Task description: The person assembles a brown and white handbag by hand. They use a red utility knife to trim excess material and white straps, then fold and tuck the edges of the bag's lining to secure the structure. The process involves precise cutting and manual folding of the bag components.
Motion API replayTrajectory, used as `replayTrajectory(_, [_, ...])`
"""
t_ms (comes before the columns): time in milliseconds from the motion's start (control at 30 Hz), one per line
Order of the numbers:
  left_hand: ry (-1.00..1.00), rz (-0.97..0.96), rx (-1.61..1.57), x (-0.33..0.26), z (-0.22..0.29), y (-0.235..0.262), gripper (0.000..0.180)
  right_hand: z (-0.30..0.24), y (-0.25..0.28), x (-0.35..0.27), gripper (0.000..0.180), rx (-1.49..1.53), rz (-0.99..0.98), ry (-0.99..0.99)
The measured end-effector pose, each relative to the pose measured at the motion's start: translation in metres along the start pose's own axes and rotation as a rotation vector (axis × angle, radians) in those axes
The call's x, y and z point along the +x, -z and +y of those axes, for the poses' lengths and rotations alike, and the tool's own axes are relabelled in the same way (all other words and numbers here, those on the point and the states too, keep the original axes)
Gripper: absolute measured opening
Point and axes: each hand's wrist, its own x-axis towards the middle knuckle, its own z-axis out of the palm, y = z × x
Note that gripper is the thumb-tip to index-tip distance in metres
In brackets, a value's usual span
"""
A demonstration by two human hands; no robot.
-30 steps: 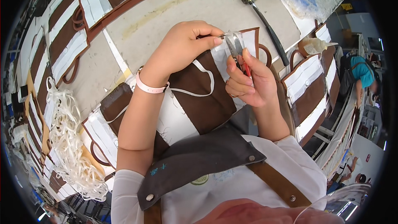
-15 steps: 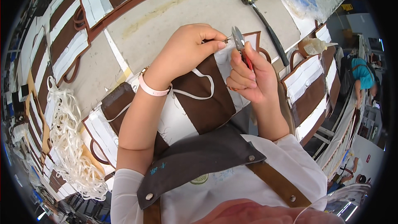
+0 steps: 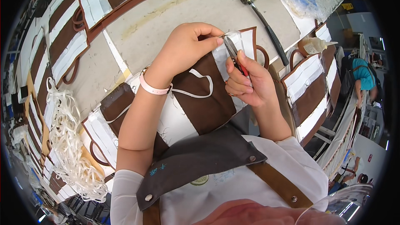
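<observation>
Right grip [image 3: 255, 79] clasping red-handled metal snips [image 3: 231, 50]

Left grip [image 3: 189, 43] is pinching a tiny piece [image 3: 223, 37], unidentifiable, beside the blades; brown-and-white striped fabric panel [image 3: 206, 106] is lying beneath both, at the grey worktop [image 3: 166, 12]; trimming is apparently proceeding, unfinished; loose threads [image 3: 163, 131] are fringing one white stripe; how much is remaining, I cannot tell.

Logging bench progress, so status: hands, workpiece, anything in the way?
Left hand pinched shut at brown-and-white panel's far edge. Right hand gripping red-handled snips, close to left hand. Loose white tape across panel; hammer lying aside.
</observation>
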Motion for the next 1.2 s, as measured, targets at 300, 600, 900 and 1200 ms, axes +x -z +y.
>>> replayTrajectory(300, [-0.030,-0.009,0.066,0.000,0.000,0.005,0.018,0.000,0.002,0.007,0.042,0.088,-0.055,-0.034])
replayTrajectory(600, [-0.062,-0.010,0.068,0.001,-0.006,0.007,0.020,0.000,-0.002,0.012,0.039,0.181,-0.063,-0.055])
replayTrajectory(900, [-0.068,0.001,0.066,0.000,-0.003,0.010,0.018,0.008,-0.004,0.016,0.041,0.148,-0.076,0.007])
replayTrajectory(1200, [-0.093,-0.054,0.002,-0.002,0.002,0.011,0.016,0.017,0.013,0.020,0.044,0.230,-0.279,0.003])
